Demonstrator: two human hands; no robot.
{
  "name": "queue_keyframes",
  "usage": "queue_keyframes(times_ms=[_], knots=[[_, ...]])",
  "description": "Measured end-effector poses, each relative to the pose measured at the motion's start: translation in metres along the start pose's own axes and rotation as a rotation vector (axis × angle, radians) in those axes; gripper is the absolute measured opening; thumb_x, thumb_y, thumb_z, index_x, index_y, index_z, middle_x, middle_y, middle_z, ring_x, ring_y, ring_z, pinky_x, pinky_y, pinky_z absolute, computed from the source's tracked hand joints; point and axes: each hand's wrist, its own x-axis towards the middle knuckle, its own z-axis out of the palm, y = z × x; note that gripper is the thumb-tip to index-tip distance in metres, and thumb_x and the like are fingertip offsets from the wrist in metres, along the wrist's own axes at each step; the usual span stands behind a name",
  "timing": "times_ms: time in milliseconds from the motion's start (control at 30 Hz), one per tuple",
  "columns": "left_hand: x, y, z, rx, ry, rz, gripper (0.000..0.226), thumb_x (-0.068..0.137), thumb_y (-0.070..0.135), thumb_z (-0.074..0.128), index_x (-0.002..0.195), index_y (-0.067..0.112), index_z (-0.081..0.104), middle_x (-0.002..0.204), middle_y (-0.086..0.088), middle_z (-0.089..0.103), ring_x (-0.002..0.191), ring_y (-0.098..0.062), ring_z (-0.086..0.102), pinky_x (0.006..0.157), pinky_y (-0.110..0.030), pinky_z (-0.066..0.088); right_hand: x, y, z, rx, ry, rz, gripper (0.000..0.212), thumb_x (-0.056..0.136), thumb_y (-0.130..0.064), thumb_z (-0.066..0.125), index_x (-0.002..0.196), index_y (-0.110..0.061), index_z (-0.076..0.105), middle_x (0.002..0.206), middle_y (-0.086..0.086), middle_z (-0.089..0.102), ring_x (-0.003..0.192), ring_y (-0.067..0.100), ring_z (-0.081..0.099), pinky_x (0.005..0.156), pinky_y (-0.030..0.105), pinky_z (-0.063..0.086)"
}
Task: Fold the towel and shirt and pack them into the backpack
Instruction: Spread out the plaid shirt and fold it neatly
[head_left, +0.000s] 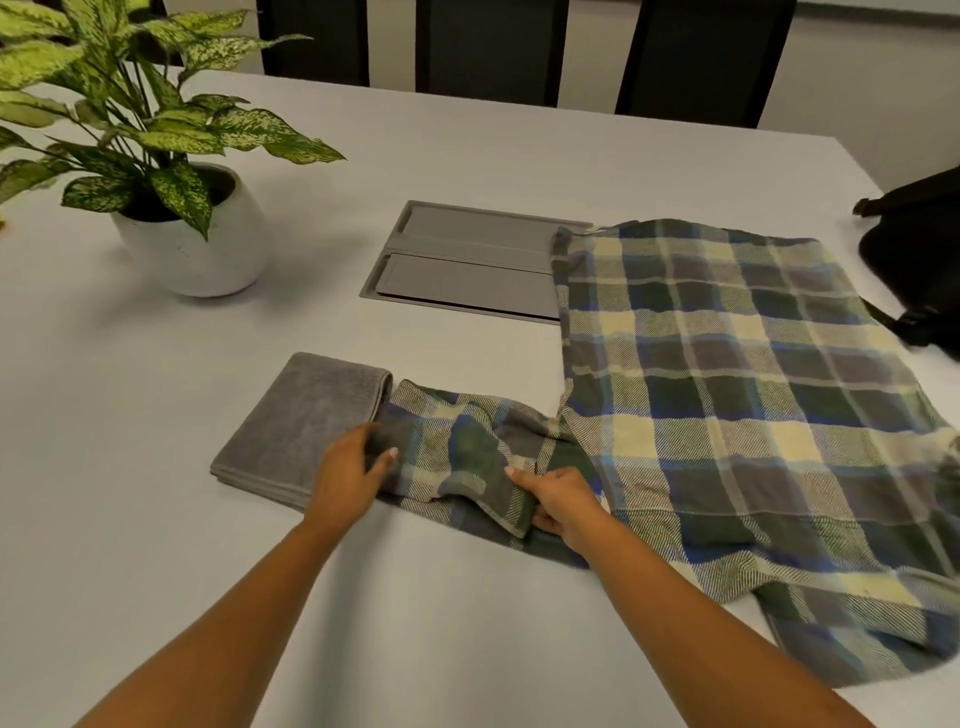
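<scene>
Plaid flannel all over the right half of the white table (156, 519); that's the one shirt (737, 395), green, blue and cream checks, lying flat with its body spread wide and one sleeve (457, 457) stretched out toward the left; the sleeve's cuff end overlaps the edge of the one grey towel (301, 421), which is already folded into a neat rectangle just beside it; two bare hands are on that sleeve; left hand (348, 467) is pinching the cuff end, thumb on top and fingers curled into the fabric; right hand (561, 499) is gripping a bunched fold of the sleeve closer to the shirt's body, fingers tucked under the cloth; one black backpack (919, 260) sits at the far right edge, only partly in view, near the shirt's top corner, can't tell if it's open; one potted plant (171, 171) in a round white pot sits far left; one grey recessed panel (467, 265) with two flaps is in the table's middle, shirt covering its right end; three dark chair backs (488, 47) stand behind the table.
</scene>
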Motion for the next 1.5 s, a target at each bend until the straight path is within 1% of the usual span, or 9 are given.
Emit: queue_keyframes(times_ms=[133, 267, 500, 667, 767, 967, 1100, 1300, 1500], knots=[[0.017, 0.013, -0.001, 0.167, -0.030, -0.116, 0.035, 0.088, 0.021, 0.061, 0.116, 0.000, 0.056, 0.107, -0.016, 0.063, 0.099, -0.031, 0.059, 0.079, -0.034, 0.044, -0.006, -0.002, 0.001, 0.166, 0.061, -0.034, 0.054, 0.066, -0.006, 0.083, 0.104, -0.011, 0.045, 0.116, 0.012, 0.056, 0.106, 0.030, 0.056, 0.091, 0.043, 0.050], [0.029, 0.020, 0.003, 0.314, -0.111, -0.200, 0.035, 0.087, 0.028, 0.064, 0.107, 0.000, 0.057, 0.103, -0.017, 0.063, 0.095, -0.031, 0.059, 0.075, -0.034, 0.044, -0.022, -0.013, -0.022, -0.040, 0.323, -0.413, 0.036, 0.081, -0.004, 0.069, 0.109, -0.010, 0.048, 0.100, 0.002, 0.057, 0.088, 0.015, 0.054, 0.063, 0.014, 0.043], [0.029, 0.031, 0.012, 0.395, -0.144, -0.271, 0.027, 0.090, 0.029, 0.060, 0.087, 0.002, 0.059, 0.083, -0.012, 0.060, 0.077, -0.027, 0.058, 0.066, -0.033, 0.046, -0.010, 0.013, -0.057, -0.433, 0.287, -0.367, 0.052, 0.085, -0.015, 0.066, 0.132, -0.011, 0.043, 0.126, 0.011, 0.052, 0.117, 0.029, 0.050, 0.095, 0.040, 0.046], [0.043, 0.043, -0.023, 0.005, -0.201, -0.364, 0.026, 0.086, 0.018, 0.065, 0.068, 0.005, 0.052, 0.063, -0.007, 0.047, 0.063, -0.022, 0.046, 0.055, -0.028, 0.034, -0.008, 0.016, -0.059, -0.213, 0.285, -0.459, 0.028, 0.089, -0.007, 0.058, 0.116, -0.012, 0.049, 0.074, -0.005, 0.045, 0.067, 0.011, 0.047, 0.059, 0.018, 0.042], [0.048, 0.043, -0.061, -0.151, -0.319, -0.452, 0.029, 0.084, 0.014, 0.068, 0.065, 0.007, 0.047, 0.060, -0.008, 0.041, 0.055, -0.019, 0.037, 0.052, -0.026, 0.034, -0.007, 0.016, -0.058, 0.026, 0.163, -0.412, 0.022, 0.089, -0.003, 0.056, 0.103, -0.018, 0.050, 0.079, 0.006, 0.050, 0.079, 0.026, 0.054, 0.071, 0.031, 0.049], [0.028, 0.025, -0.053, -0.011, -0.306, -0.551, 0.027, 0.078, 0.007, 0.073, 0.065, 0.003, 0.049, 0.060, -0.010, 0.046, 0.052, -0.020, 0.043, 0.043, -0.023, 0.043, -0.006, 0.023, -0.051, -0.404, 0.207, -0.513, 0.034, 0.084, -0.012, 0.067, 0.111, -0.018, 0.047, 0.077, -0.004, 0.050, 0.070, 0.005, 0.050, 0.059, 0.010, 0.039], [0.022, 0.012, -0.033, 0.163, -0.129, -0.405, 0.026, 0.083, 0.016, 0.069, 0.067, 0.003, 0.054, 0.060, -0.010, 0.051, 0.057, -0.022, 0.047, 0.057, -0.028, 0.039, -0.017, 0.029, -0.060, -0.590, 0.369, -0.758, 0.017, 0.086, -0.024, 0.065, 0.087, -0.016, 0.050, 0.067, -0.006, 0.046, 0.060, 0.007, 0.045, 0.054, 0.020, 0.038], [0.026, 0.008, -0.029, 0.157, -0.106, -0.375, 0.031, 0.080, 0.023, 0.073, 0.064, 0.004, 0.054, 0.056, -0.007, 0.050, 0.057, -0.022, 0.048, 0.052, -0.027, 0.034, -0.028, 0.054, -0.090, -1.091, -0.049, -0.844, 0.034, 0.081, -0.051, 0.063, 0.095, -0.022, 0.053, 0.088, -0.011, 0.045, 0.080, 0.007, 0.042, 0.065, 0.013, 0.033], [0.028, 0.013, -0.028, 0.143, -0.009, -0.322, 0.029, 0.080, 0.010, 0.072, 0.061, 0.009, 0.050, 0.058, -0.005, 0.049, 0.056, -0.019, 0.046, 0.049, -0.026, 0.032, -0.028, 0.050, -0.089, -1.116, -0.080, -0.805, 0.026, 0.075, -0.032, 0.050, 0.088, -0.013, 0.061, 0.081, -0.004, 0.051, 0.077, 0.014, 0.047, 0.062, 0.018, 0.035]])
